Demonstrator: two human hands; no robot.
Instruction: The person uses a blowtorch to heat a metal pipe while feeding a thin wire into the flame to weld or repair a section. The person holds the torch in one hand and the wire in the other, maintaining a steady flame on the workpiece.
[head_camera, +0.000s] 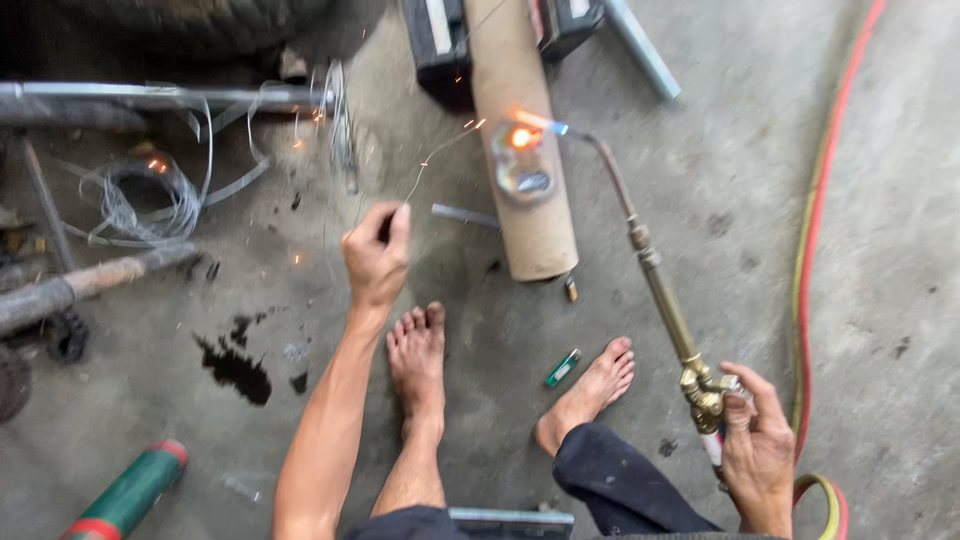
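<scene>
A person sits barefoot on the concrete floor (700, 200) of a workshop, brazing a rusty steel pipe (520, 150) that lies flat at twelve o'clock, running away from the feet so the work spot faces up within arm's reach. The right hand (757, 455), at four o'clock, is closed round the valve end of a long brass gas torch (660, 290), held out at full length so the flame (522, 135) meets the pipe while the fingers stay clear of the heat. A red and yellow hose (815, 230) trails off along the right, out of the way of the sparks. The left hand (377, 252), at ten o'clock, pinches a thin filler rod (440, 152) between thumb and fingers, its grip tight, the rod slanting up to the glowing spot. A green cylinder (130, 492) lies at seven o'clock; loose wire (140, 200) is heaped at nine. A green lighter (562, 368) rests between the feet, handy.
</scene>
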